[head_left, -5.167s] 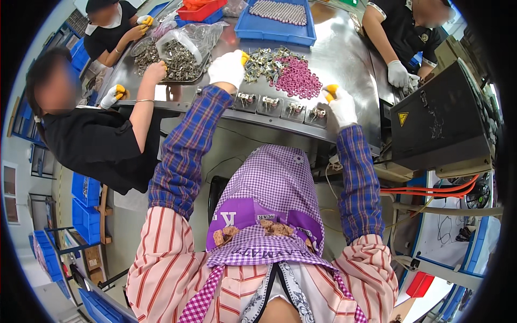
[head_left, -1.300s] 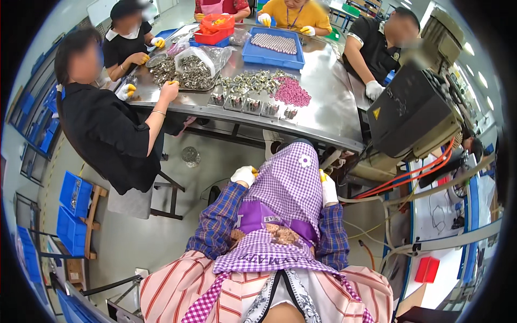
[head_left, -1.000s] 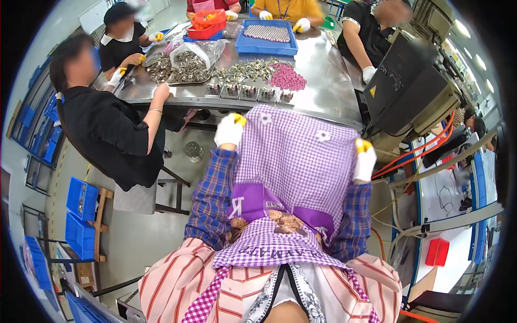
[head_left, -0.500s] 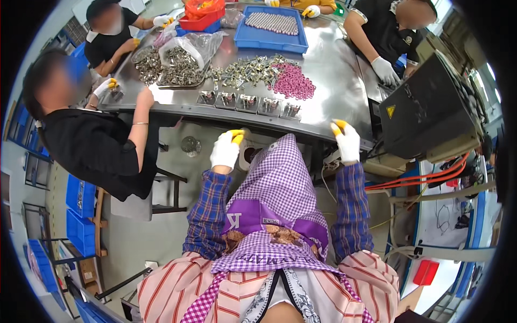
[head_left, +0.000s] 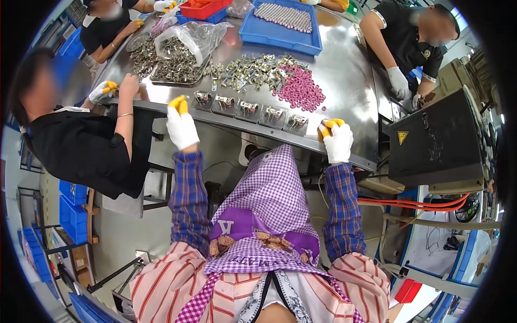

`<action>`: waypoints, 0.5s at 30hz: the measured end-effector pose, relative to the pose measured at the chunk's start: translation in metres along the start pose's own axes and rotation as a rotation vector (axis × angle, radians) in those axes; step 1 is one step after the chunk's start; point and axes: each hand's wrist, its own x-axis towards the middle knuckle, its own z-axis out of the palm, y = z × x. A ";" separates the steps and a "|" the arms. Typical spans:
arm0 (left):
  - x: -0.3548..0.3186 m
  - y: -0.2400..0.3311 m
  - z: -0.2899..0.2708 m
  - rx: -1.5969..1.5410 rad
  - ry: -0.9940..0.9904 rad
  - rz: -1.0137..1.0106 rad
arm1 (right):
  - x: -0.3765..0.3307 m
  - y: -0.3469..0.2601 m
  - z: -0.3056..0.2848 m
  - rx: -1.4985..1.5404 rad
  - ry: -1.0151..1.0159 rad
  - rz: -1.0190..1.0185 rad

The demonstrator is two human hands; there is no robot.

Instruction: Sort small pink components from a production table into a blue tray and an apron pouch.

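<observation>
Left hand [head_left: 182, 126] and right hand [head_left: 337, 141], gloved, loosely curled, holding nothing we can see, hover just off the steel table's [head_left: 350, 81] near edge by the row of small metal assemblies [head_left: 250, 109]; we risk sweeping one off.

My left hand [head_left: 182, 126] and right hand [head_left: 337, 141] wore white cloth gloves with yellow rubbery fingertips beside the glossy steel table [head_left: 350, 86], which carried shiny metal fittings [head_left: 249, 69] and matt pink rings [head_left: 300, 90].
</observation>
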 end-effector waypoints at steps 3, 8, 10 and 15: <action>0.036 -0.003 0.014 0.313 -0.122 -0.265 | -0.008 -0.006 -0.009 -0.013 0.011 0.131; 0.060 -0.069 0.042 0.327 -0.192 -0.152 | 0.004 -0.003 0.000 -0.033 -0.053 0.185; 0.055 -0.054 0.044 0.371 -0.193 -0.163 | 0.008 0.004 0.006 0.061 -0.042 0.131; 0.033 -0.016 0.043 0.493 -0.199 -0.199 | 0.017 0.020 0.013 0.452 -0.031 0.064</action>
